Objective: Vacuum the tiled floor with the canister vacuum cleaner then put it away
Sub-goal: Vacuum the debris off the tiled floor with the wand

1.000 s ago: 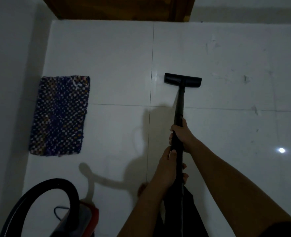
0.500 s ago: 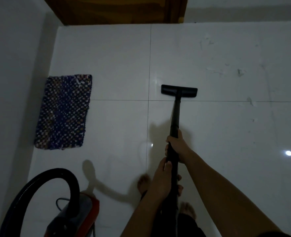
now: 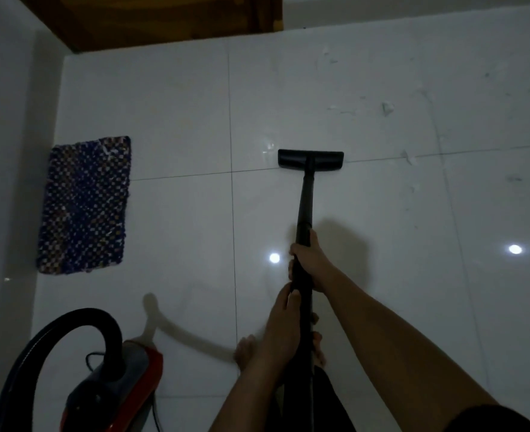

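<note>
The black floor nozzle (image 3: 310, 160) lies flat on the white tiled floor (image 3: 170, 120), right on a grout line. A black wand (image 3: 304, 207) runs from it back toward me. My right hand (image 3: 312, 263) grips the wand higher up. My left hand (image 3: 280, 332) grips it lower down, close to my body. The red and grey canister (image 3: 123, 381) stands at the lower left, with its black hose (image 3: 67, 325) arching up over it.
A blue checked mat (image 3: 86, 204) lies by the left wall (image 3: 5, 151). A wooden door (image 3: 151, 20) closes the far end. Small bits of debris (image 3: 387, 108) dot the tiles at the right. My bare feet (image 3: 245, 350) stand under the wand.
The nozzle has been drawn back toward me, from the far tile onto the grout line. The view has swung a little, and more of the canister shows.
</note>
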Demonstrator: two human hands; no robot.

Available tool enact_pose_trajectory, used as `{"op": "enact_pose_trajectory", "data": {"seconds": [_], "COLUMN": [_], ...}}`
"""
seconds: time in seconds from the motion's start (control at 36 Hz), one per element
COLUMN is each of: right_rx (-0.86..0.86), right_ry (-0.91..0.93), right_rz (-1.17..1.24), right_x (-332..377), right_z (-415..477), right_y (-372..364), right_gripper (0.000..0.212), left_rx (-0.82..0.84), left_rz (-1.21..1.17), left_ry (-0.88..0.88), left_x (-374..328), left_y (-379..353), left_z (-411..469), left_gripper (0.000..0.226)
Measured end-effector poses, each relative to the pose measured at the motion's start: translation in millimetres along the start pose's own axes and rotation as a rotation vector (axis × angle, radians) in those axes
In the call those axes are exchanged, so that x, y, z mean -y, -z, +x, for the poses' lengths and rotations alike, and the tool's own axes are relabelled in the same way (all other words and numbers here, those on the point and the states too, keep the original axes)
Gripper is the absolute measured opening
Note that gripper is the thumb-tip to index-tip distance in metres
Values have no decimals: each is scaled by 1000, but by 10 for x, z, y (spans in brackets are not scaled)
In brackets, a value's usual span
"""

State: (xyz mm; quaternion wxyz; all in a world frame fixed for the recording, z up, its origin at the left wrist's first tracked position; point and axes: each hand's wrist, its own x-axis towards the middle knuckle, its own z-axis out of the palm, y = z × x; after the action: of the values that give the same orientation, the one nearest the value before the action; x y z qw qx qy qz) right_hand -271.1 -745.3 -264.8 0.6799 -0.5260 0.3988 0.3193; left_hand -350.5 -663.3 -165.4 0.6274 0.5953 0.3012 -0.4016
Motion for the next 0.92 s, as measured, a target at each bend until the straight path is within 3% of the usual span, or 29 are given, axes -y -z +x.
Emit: {"op": "enact_pose_trajectory", "data": {"seconds": [0.5, 0.92], "right_rx": [60, -8], "right_ry": [-61, -15], "right_rz": [47, -62], "right_x": [-244, 382], "right_z": [-78, 342], "right_y": [-39, 474], "right_gripper": [75, 79], "left_rx": [-50, 6], "left_rz": [-3, -156], "left_ry": [36, 69], "left_x": [169, -281], "left_y": [43, -487], "left_z": [-119, 393], "left_gripper": [33, 33]}}
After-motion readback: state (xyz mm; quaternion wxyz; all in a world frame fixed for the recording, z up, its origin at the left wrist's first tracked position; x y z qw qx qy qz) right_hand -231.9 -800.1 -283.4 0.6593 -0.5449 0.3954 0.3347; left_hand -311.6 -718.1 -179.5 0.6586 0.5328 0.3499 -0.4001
